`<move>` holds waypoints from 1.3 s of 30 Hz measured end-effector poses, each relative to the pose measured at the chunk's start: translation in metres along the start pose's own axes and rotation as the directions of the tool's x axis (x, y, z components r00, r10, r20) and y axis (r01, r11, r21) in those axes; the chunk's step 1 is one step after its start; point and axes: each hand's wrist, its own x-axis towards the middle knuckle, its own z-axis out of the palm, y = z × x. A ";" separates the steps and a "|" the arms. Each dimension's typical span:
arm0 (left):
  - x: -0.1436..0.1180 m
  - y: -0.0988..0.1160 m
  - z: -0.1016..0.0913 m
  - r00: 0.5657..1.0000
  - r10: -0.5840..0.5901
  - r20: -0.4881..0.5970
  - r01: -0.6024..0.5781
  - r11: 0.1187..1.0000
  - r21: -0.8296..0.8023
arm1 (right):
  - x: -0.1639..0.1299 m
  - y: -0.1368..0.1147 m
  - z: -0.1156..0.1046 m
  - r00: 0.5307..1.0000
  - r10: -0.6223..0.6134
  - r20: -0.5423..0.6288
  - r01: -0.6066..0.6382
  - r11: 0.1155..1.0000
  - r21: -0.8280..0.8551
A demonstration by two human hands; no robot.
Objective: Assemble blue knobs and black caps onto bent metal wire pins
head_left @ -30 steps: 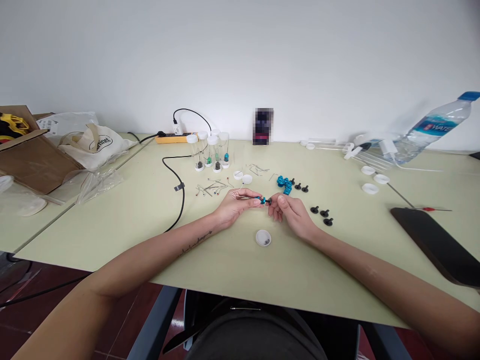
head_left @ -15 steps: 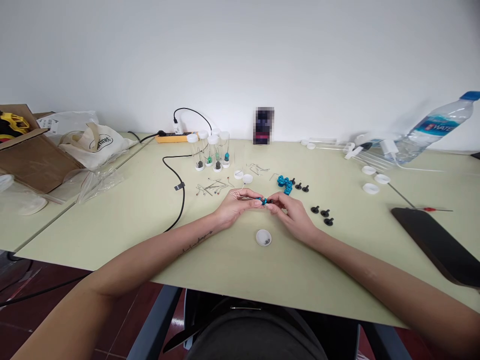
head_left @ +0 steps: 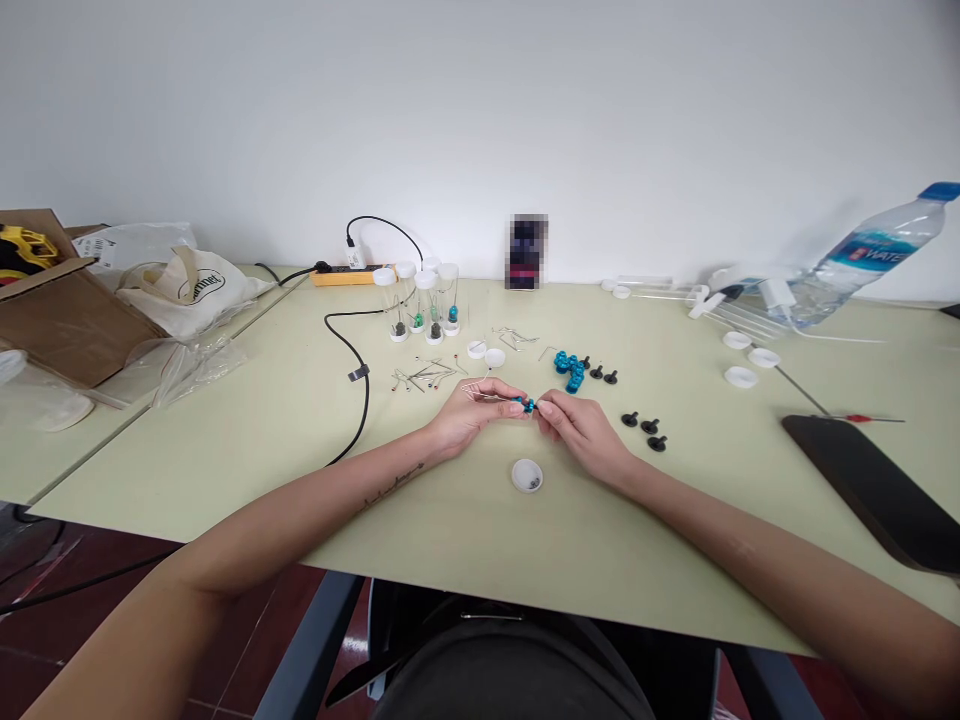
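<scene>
My left hand (head_left: 472, 412) pinches a thin metal tool (head_left: 487, 394) with a small blue bead (head_left: 528, 404) at its tip. My right hand (head_left: 581, 430) meets it fingertip to fingertip and grips a small black piece at the bead; the piece itself is mostly hidden by my fingers. Just below the hands lies a white cap (head_left: 527, 475) with small dark bits in it. A cluster of blue beads (head_left: 570, 367) sits just beyond my right hand, with black studs (head_left: 604, 376) beside it and more black studs (head_left: 646, 428) to the right.
Capped clear tubes (head_left: 422, 300) stand behind loose metal pins (head_left: 426, 376). A black cable (head_left: 358, 373) runs from an orange power strip (head_left: 351, 276). A cardboard box (head_left: 56, 305) and cloth bag (head_left: 187, 285) lie far left. White lids (head_left: 741, 376), a water bottle (head_left: 862, 255) and a dark tray (head_left: 874, 490) are on the right.
My right hand has closed in on the left, pushing the black piece against the blue bead; the black piece was visible a second ago and is now covered by my fingers.
</scene>
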 end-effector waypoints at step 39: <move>0.001 0.002 -0.001 0.999 0.014 -0.044 -0.016 0.998 -0.054 | 0.002 0.010 0.005 0.998 0.017 -0.066 0.005 0.948 0.319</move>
